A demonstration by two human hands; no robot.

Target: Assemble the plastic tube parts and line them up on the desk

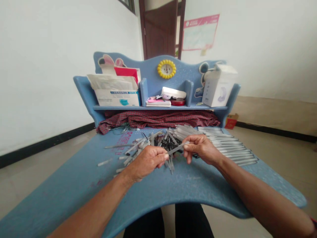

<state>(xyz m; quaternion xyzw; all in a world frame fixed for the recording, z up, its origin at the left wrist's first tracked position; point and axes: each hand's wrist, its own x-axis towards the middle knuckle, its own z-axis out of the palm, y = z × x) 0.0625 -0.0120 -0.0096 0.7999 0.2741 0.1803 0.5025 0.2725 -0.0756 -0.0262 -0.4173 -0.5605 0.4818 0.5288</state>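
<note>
Between my two hands, above the pile on the desk, is a translucent pen barrel (175,149). The fingers of my left hand (151,160) are closed round its lower left end. My right hand (201,148) pinches its upper right end with thumb and fingers. Behind and below lies a loose heap of pen parts (163,140), clear tubes mixed with small black pieces. Right of my right hand, several pens (230,145) with dark ends lie side by side in a row. One whitish tube (104,162) lies apart on the left.
The blue desk (183,188) curves inward at its front edge. On its shelf stand a mask box (117,97), a red round tin (178,102) and a white carton (218,87). A checked cloth (160,118) is bunched under the shelf. A yellow flower-shaped clock (166,69) decorates the backboard.
</note>
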